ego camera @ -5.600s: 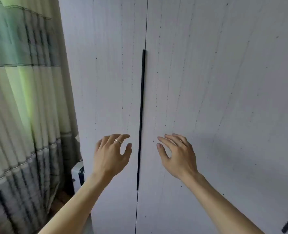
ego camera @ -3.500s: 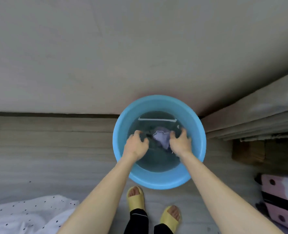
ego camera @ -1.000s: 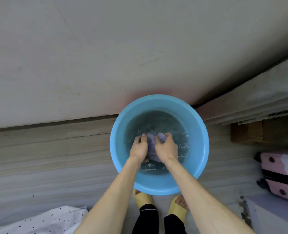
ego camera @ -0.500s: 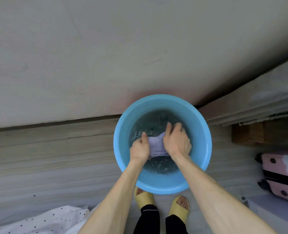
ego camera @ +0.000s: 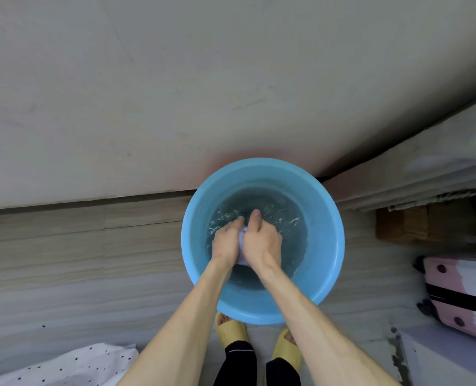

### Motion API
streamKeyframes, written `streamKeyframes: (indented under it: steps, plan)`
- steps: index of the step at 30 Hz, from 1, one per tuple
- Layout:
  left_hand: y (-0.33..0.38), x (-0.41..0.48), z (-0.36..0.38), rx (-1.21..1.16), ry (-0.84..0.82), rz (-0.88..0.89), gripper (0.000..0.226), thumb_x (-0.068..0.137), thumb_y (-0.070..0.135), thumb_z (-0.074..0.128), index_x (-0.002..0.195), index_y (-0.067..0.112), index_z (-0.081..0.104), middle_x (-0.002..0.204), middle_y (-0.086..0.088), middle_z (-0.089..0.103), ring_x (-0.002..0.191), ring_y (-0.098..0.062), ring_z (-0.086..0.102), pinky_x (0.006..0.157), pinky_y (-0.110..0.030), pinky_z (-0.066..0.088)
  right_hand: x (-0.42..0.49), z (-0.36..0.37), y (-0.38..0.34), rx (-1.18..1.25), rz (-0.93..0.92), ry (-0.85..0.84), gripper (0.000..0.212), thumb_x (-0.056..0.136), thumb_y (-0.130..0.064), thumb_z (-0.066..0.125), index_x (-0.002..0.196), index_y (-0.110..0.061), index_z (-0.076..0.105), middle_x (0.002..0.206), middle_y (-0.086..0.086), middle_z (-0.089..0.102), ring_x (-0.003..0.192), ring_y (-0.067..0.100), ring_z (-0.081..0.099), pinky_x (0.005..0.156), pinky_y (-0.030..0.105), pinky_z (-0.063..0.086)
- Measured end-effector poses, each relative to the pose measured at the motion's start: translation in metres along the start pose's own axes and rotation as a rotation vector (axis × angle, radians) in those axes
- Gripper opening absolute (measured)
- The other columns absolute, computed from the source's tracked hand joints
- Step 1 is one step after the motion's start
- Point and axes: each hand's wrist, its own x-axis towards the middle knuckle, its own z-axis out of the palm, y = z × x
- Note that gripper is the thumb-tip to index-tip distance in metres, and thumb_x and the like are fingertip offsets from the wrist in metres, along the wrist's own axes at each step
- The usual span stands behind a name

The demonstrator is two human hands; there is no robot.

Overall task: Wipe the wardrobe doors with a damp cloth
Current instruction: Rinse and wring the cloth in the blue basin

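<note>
The left hand [ego camera: 227, 242] and right hand [ego camera: 262, 242] are closed tight around the wet cloth [ego camera: 241, 257], inside the blue tub [ego camera: 334, 246]. The tub sits on the floor [ego camera: 64, 260] by the wardrobe door [ego camera: 175, 93]. This looks like the wringing step. Next, the cloth should be squeezed well and lifted to the door.

Blue basin [ego camera: 324, 238] on wooden floor [ego camera: 78, 260]

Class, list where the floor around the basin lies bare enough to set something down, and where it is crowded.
Bare: the floor strip left of the blue basin, between the wardrobe base and the dotted fabric. Crowded: right of the basin, where a brown box and pink suitcase stand; inside it, left hand and right hand grip the cloth.
</note>
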Motion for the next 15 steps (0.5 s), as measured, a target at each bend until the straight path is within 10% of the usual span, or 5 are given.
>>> streamKeyframes:
  steps: [9,15]
  plan:
    - [-0.009,-0.018,-0.003,0.271,0.056,0.057,0.03,0.105,0.042,0.038,0.106,0.018,0.056,0.105,-0.004,0.066,0.099,-0.029,0.064,0.096,-0.042,0.051,0.039,-0.025,0.028,-0.37,-0.124,0.261,0.04,0.104,-0.048,0.029,0.111,-0.014,0.05,0.118,0.013,0.055,0.105,0.038,0.057,0.08,0.041,0.043]
    - [-0.015,-0.011,-0.013,0.58,-0.05,0.114,0.032,0.095,0.009,0.047,0.122,0.014,0.063,0.118,-0.006,0.068,0.116,-0.029,0.059,0.094,-0.031,0.044,0.026,-0.014,0.045,-0.336,-0.133,-0.156,0.06,0.096,-0.035,0.059,0.146,-0.016,0.032,0.15,0.017,0.027,0.127,0.04,0.045,0.105,0.039,0.039]
